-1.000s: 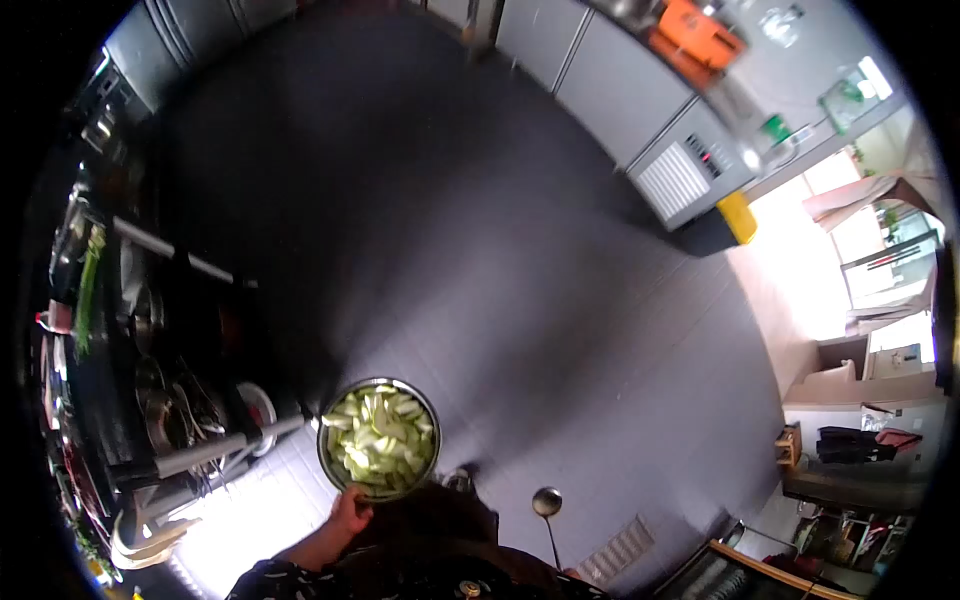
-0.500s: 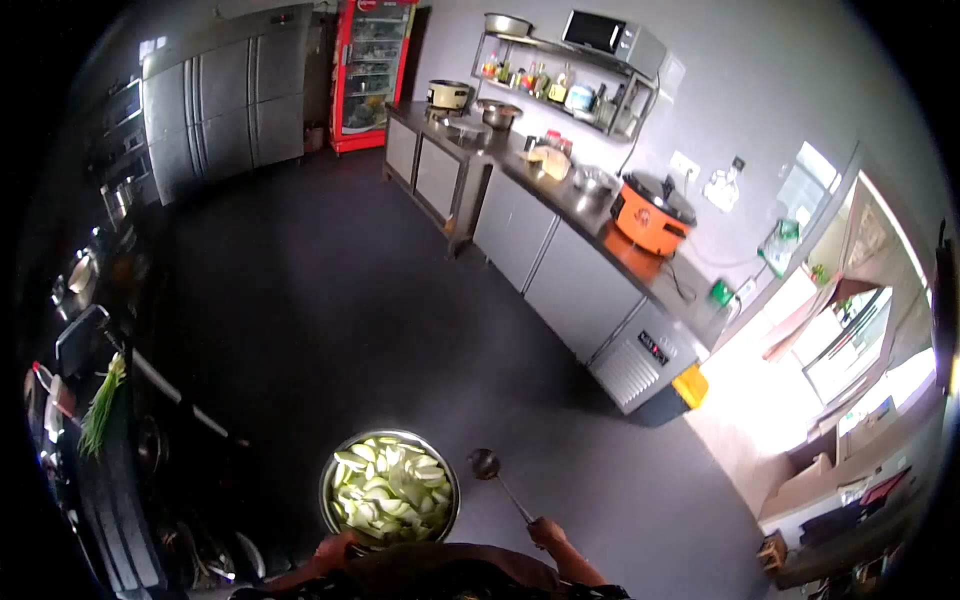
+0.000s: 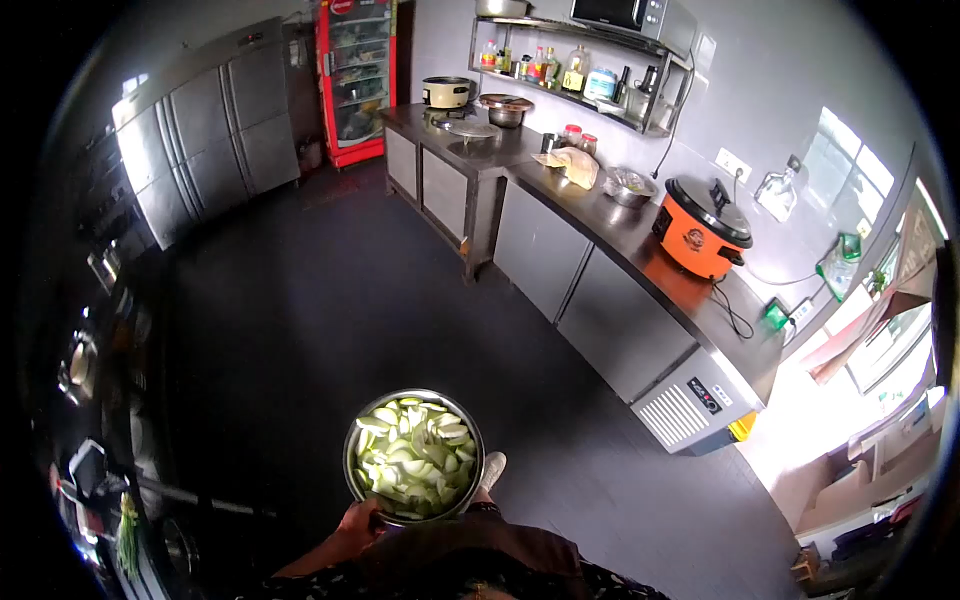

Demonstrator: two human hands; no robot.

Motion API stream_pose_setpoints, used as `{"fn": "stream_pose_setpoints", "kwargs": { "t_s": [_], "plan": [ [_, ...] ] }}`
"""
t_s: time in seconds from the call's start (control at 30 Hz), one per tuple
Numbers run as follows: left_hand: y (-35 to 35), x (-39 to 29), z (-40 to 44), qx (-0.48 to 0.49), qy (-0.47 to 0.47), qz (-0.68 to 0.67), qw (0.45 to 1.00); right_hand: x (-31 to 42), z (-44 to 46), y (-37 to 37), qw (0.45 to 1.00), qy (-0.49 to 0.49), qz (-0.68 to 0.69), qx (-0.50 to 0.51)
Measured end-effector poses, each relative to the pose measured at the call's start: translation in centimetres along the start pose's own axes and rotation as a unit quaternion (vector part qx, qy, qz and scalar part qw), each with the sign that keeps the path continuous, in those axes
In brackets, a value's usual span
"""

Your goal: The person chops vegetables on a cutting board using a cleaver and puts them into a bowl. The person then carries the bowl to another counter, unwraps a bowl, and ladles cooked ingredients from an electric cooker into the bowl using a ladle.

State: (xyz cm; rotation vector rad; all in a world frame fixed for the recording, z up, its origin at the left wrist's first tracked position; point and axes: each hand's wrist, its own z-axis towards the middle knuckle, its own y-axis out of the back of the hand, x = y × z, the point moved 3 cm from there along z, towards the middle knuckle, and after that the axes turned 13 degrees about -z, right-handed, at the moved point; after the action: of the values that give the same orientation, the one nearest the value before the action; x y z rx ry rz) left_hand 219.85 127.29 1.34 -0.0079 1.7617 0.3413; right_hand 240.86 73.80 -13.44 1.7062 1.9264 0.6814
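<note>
A round metal bowl [image 3: 352,462] full of sliced pale green vegetable pieces [image 3: 415,455] is held low in front of my body. My left hand [image 3: 357,527] grips its rim at the lower left, fingers closed around the edge. My right hand does not show, and neither does the ladle. One light-coloured shoe [image 3: 493,468] shows just right of the bowl.
A steel counter [image 3: 610,225] runs along the right, bearing an orange cooker [image 3: 703,228], a small metal bowl [image 3: 630,186] and a cream cooker [image 3: 447,92]. A red glass-door fridge [image 3: 357,85] and steel cabinets [image 3: 215,120] stand behind. Cookware and green onions [image 3: 127,537] lie left.
The view has tilted up and turned toward the counter. My right hand and the ladle, visible half a second ago, have left the view. The bowl stays in my left hand.
</note>
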Motion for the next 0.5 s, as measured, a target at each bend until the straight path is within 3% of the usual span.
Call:
{"fn": "stream_pose_setpoints", "kwargs": {
  "t_s": [0.13,0.17,0.23,0.27,0.33,0.4,0.43,0.47,0.5],
  "plan": [
    [2.9,-2.6,13.7,-0.016,-0.072,0.161,0.984,2.2,8.1,5.9,0.999,-0.032,0.031,-0.001],
    [3.5,-2.2,18.0,-0.005,0.011,0.030,0.999,3.0,10.2,8.0,0.999,-0.034,0.036,-0.004],
    [6.3,-2.4,24.6,0.012,0.106,-0.087,0.990,4.8,13.3,12.0,0.999,-0.036,0.036,-0.012],
    [6.6,-3.7,27.4,-0.027,0.079,-0.048,0.995,5.3,14.6,13.9,0.999,-0.033,0.028,-0.016],
    [6.4,-7.5,32.6,-0.096,0.152,-0.181,0.967,6.7,17.9,18.0,1.000,-0.017,-0.005,-0.025],
    [6.7,-9.1,37.8,-0.120,0.147,-0.306,0.933,9.7,22.1,23.1,0.998,-0.018,-0.058,0.004],
    [7.8,-6.5,40.8,-0.112,0.096,-0.286,0.947,11.0,22.3,25.8,0.998,-0.022,-0.056,0.008],
    [8.9,-3.9,43.8,-0.105,0.045,-0.267,0.957,12.6,23.0,28.4,0.999,0.018,-0.026,-0.039],
    [10.6,-3.7,48.2,-0.135,0.072,-0.291,0.945,14.7,23.8,32.1,0.994,0.058,0.004,-0.087]
  ]
}}
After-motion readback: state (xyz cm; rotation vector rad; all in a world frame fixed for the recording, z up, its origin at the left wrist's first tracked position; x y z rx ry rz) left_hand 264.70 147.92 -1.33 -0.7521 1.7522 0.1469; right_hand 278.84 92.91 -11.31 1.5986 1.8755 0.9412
